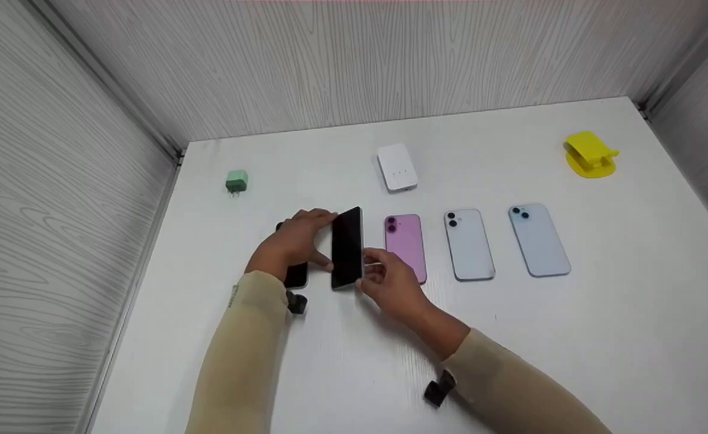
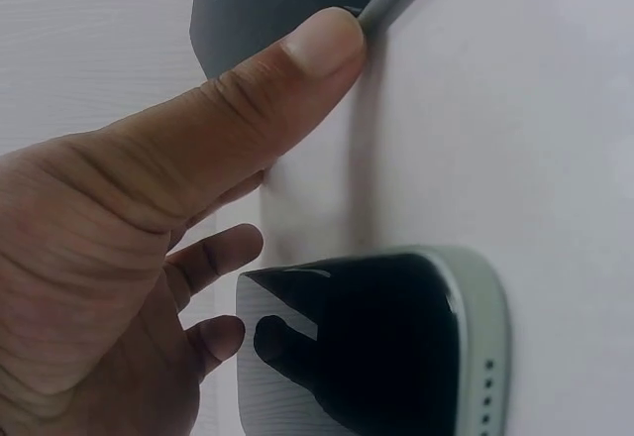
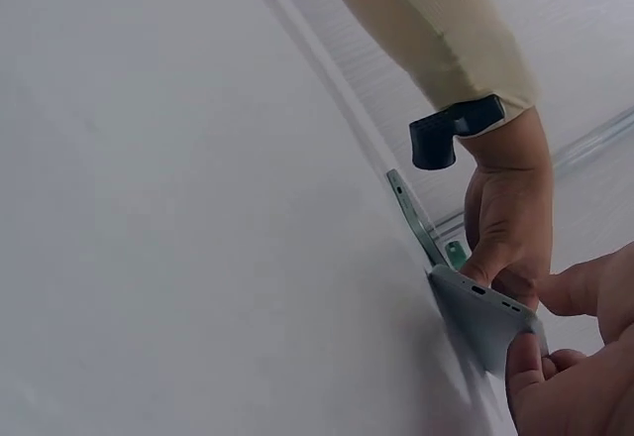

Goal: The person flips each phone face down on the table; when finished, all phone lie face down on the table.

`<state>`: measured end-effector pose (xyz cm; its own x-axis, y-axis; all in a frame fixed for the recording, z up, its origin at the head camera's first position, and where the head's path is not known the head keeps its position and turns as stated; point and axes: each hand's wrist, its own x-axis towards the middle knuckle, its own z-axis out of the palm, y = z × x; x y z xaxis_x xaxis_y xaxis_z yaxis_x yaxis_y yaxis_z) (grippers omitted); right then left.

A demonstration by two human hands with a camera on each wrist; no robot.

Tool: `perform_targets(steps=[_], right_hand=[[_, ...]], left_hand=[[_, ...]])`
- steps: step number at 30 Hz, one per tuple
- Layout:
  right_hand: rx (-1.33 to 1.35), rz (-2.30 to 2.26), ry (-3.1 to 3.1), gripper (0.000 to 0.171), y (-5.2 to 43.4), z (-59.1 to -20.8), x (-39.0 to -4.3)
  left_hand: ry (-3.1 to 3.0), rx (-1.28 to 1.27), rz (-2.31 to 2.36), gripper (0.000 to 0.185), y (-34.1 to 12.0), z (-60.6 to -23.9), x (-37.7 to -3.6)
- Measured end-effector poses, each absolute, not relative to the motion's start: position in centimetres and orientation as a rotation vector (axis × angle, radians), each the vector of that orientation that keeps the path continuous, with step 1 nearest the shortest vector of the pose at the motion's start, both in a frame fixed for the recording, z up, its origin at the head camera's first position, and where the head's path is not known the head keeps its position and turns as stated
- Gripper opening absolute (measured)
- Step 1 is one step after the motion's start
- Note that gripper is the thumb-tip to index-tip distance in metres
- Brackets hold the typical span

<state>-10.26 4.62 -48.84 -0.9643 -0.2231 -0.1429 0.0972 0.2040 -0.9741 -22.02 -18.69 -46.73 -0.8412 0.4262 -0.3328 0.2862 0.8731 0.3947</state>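
A smartphone [image 1: 347,247] with a dark screen tilts over the white table, its right long edge raised. My right hand [image 1: 391,283] pinches that raised edge between thumb and fingers. At the opposite long edge is my left hand [image 1: 296,238], its thumb near the lower corner and a finger by the upper corner. The left thumb [image 2: 267,89] lies straight against the phone's edge in the left wrist view. Under the left hand lies a second dark-screened phone [image 2: 396,347], partly covered by it in the head view. A pink phone [image 1: 411,241] lies face down beside the right hand.
A white phone [image 1: 471,247] and a pale blue phone [image 1: 540,241] lie face down to the right. Farther back are a green plug adapter [image 1: 237,181], a white box-shaped device [image 1: 397,167] and a yellow stand [image 1: 590,154]. Wood-grain panels [image 1: 305,60] border the table.
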Motion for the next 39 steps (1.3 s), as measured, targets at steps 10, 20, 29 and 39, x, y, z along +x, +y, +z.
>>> perform_targets(steps=[10, 20, 29, 39], right_hand=[[-0.124, -1.806, 2.289, 0.057, 3.9, -49.1, -10.6], [-0.056, -1.741, 2.474, 0.056, 3.7, -48.5, -10.5], [-0.159, -1.579, 2.66, 0.058, 2.6, -48.1, -10.2], [-0.299, -1.589, 2.715, 0.057, 1.8, -48.1, -10.4]], left_hand=[[2.595, 0.507, 0.61, 0.1, -18.8, -47.2, -21.3], [2.614, 0.379, 0.861, 0.076, -16.4, -47.4, -22.1], [2.644, 0.27, 0.745, 0.082, -15.2, -46.0, -22.3], [2.581, 0.264, 0.842, 0.077, -16.4, -46.0, -22.6]])
